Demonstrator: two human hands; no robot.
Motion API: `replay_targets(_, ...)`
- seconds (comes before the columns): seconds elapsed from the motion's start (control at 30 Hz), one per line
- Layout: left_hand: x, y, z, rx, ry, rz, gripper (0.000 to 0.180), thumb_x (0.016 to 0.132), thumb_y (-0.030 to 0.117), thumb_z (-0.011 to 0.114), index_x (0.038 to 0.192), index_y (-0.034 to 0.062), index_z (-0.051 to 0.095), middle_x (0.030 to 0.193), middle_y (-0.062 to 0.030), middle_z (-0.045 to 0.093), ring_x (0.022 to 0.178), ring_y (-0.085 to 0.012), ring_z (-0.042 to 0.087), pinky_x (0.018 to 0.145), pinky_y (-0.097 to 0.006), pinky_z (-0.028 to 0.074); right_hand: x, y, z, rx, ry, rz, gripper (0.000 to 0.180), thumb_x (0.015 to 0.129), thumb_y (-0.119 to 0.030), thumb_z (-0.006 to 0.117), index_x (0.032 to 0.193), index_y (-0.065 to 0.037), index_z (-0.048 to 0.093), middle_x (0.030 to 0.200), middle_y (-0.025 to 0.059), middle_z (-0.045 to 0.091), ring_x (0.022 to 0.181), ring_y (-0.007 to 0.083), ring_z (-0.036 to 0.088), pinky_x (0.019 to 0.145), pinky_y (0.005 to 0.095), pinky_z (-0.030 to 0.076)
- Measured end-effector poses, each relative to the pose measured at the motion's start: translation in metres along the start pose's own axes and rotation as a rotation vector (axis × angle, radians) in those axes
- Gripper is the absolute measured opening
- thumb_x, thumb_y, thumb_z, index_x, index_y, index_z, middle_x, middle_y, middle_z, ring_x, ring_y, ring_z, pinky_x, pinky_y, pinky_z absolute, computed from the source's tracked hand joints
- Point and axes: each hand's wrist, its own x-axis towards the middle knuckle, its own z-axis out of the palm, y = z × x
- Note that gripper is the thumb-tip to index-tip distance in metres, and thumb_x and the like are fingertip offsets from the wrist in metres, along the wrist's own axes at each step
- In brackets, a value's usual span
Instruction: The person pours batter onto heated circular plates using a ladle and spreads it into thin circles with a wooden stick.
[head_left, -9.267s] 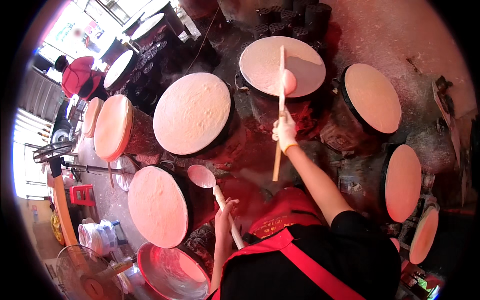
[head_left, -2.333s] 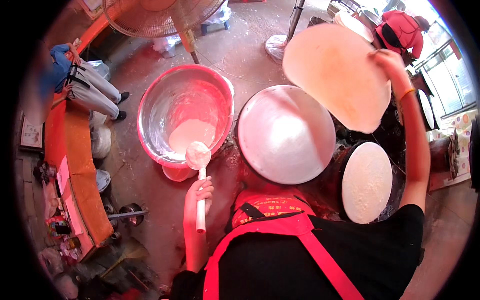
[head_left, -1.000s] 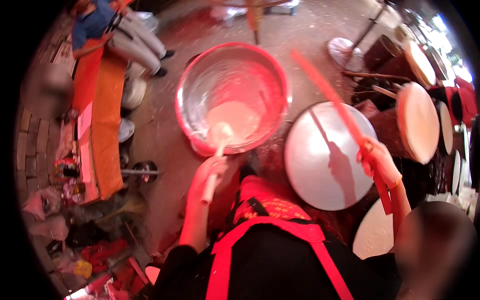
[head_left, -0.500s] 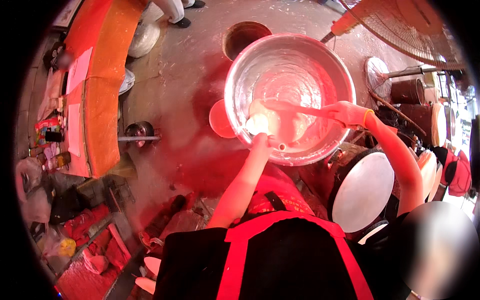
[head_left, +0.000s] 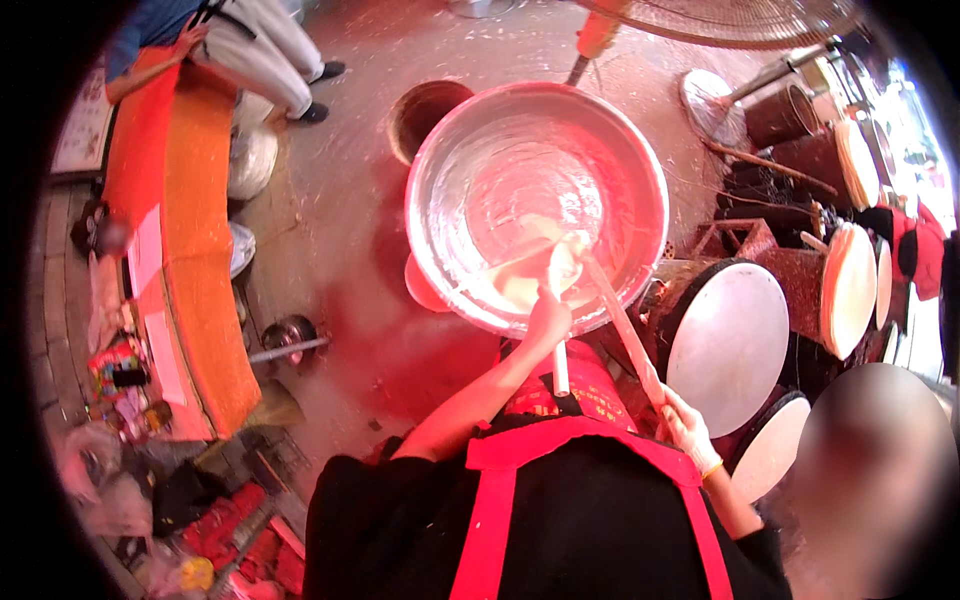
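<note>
Wide, round silvery metal basin (head_left: 440, 205) before me, pale batter (head_left: 522, 287) pooled inside. Over it: long flat wooden stick (head_left: 622, 325), fingers of my right hand (head_left: 688, 430) clamped on near end; pale-handled ladle (head_left: 562, 365), left hand (head_left: 549, 318) gripping handle. Tools clashing could splash batter.

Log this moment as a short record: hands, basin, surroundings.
Left hand: grips the ladle by its white handle
Right hand: holds a long stick slanting into the basin
Tool ends: close together over the basin; whether they touch is unclear
Contents: pale batter
Right of basin: round silver griddle
Far left: orange table, another person beside it
Top: fan
</note>
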Motion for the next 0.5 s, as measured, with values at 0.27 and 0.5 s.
replay_targets(0.27, 0.097, 0.008, -0.041, 0.333, 0.188, 0.331, 0.046, 0.090, 0.019, 0.046, 0.126, -0.0082, 0.038, 0.101, -0.0313, 0.059, 0.103, -0.0400, 0.057, 0.091, -0.045, 0.042, 0.045, -0.002, 0.025, 0.268, 0.067, 0.158, 0.043, 0.099, -0.020, 0.036, 0.142, -0.017, 0.035, 0.061, 0.0052, 0.050, 0.036, 0.0110, 0.042, 0.032, 0.0254, 0.035)
replay_targets(0.5, 0.115, -0.069, -0.029, 0.187, 0.064, -0.256, 0.032, 0.088, 0.011, 0.052, 0.114, -0.0029, 0.038, 0.080, -0.0180, 0.058, 0.062, -0.0266, 0.059, 0.051, -0.039, 0.050, 0.081, -0.028, 0.025, 0.046, -0.115, 0.210, 0.044, 0.098, -0.022, 0.038, 0.142, -0.021, 0.034, 0.059, 0.0016, 0.045, 0.038, 0.0092, 0.038, 0.034, 0.0247, 0.035)
